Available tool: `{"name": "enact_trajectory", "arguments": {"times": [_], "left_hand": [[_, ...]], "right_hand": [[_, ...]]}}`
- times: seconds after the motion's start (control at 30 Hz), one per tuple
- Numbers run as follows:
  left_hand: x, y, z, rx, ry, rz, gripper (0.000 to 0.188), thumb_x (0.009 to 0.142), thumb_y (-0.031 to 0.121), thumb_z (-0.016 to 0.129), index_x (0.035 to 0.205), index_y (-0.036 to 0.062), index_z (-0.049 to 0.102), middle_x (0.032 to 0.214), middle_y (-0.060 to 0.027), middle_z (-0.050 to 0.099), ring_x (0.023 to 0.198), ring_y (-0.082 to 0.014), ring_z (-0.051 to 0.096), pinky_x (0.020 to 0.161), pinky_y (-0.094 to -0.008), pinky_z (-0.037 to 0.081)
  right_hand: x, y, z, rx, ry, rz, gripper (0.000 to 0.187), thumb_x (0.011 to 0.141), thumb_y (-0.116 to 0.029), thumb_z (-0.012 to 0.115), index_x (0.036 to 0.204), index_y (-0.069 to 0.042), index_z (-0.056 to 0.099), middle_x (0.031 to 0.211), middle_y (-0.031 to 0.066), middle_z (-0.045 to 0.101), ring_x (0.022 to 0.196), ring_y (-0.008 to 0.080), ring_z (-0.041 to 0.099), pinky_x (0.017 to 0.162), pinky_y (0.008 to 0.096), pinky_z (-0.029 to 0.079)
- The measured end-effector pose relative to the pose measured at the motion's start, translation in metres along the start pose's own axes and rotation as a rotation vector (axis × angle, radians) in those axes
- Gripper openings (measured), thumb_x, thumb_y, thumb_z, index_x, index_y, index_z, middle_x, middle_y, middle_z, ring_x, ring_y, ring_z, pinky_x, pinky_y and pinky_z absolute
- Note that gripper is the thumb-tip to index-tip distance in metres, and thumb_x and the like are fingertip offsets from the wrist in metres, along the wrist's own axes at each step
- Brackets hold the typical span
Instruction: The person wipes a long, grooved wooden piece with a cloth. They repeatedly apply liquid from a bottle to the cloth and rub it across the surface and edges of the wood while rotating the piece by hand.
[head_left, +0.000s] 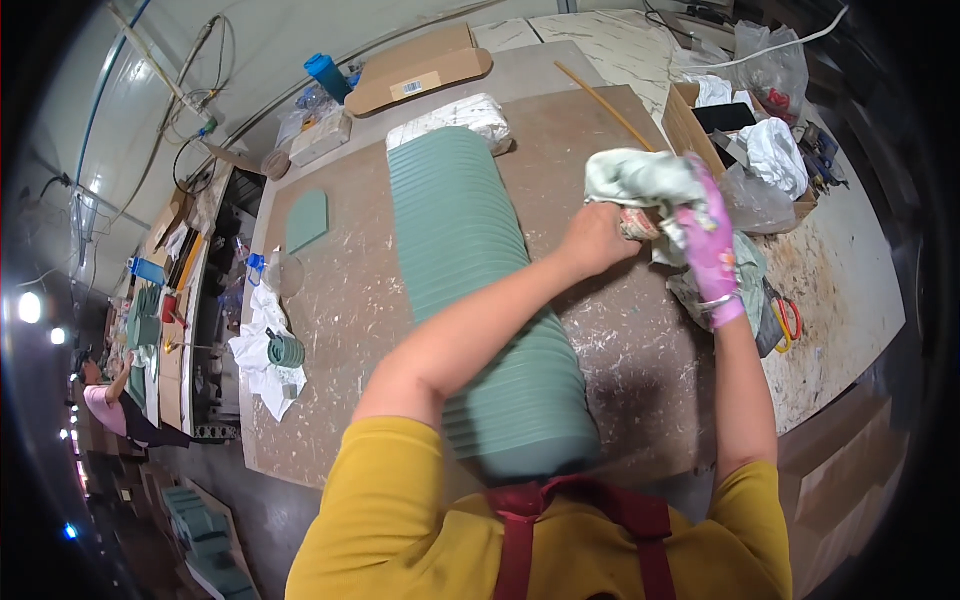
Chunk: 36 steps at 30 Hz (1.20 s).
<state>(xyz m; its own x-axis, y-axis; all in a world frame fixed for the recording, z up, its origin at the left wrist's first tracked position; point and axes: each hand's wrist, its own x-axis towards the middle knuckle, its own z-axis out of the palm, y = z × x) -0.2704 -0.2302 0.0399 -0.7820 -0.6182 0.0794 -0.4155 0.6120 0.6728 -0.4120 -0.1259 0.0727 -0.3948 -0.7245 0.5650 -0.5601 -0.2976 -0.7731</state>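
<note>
Left hand (600,240) bare, fingers curled against whitish cloth (640,177); fingertips hidden, grip cannot be told. Right hand (708,250) in pink glove, fingers clamped on cloth. Cloth located right of fanned stack of green arch-topped sheets (455,215); brown board (345,330) surface lies between. Left forearm crosses above stack. Stack's near end meets board's front edge, close to torso. Single green sheet (307,220) lies apart, near board's left edge. Red-yellow-handled scissors (787,318) beside right forearm.

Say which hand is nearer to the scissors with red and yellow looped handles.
Right. The pink-gloved right hand is up-left of the scissors in view; the bare left hand is farther left, past the right one.
</note>
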Motion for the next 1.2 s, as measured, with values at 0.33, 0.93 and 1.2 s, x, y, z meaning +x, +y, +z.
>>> {"name": "enact_trajectory", "arguments": {"times": [0.33,0.93,1.2], "left_hand": [[-0.018,0.03,-0.065,0.717,0.063,0.396,0.052,0.066,0.016,0.069,0.114,0.0119,0.05,0.098,-0.0107,0.059,0.096,-0.0309,0.057,0.078,-0.0418,0.042],[-0.044,0.066,-0.055,1.17,-0.006,0.771,0.038,0.073,0.017,0.06,0.111,0.0172,0.051,0.088,-0.0027,0.052,0.086,-0.0186,0.052,0.072,-0.0322,0.037],[-0.046,0.051,-0.066,1.11,-0.017,0.72,0.04,0.071,0.008,0.06,0.109,0.0178,0.051,0.088,-0.0025,0.052,0.087,-0.019,0.052,0.072,-0.0329,0.037]], "right_hand": [[-0.088,0.007,0.009,0.95,0.148,0.565,0.035,0.096,-0.022,0.048,0.127,-0.004,0.049,0.116,0.0102,0.059,0.107,0.0206,0.057,0.094,0.0363,0.046],[-0.123,0.034,0.023,1.453,0.188,0.948,0.043,0.099,-0.025,0.038,0.136,-0.003,0.039,0.131,0.0134,0.05,0.119,0.0279,0.052,0.102,0.0454,0.041],[-0.125,0.028,0.017,1.468,0.173,1.087,0.038,0.097,-0.024,0.042,0.128,-0.003,0.047,0.12,0.0153,0.058,0.104,0.0261,0.061,0.088,0.0397,0.052]]}}
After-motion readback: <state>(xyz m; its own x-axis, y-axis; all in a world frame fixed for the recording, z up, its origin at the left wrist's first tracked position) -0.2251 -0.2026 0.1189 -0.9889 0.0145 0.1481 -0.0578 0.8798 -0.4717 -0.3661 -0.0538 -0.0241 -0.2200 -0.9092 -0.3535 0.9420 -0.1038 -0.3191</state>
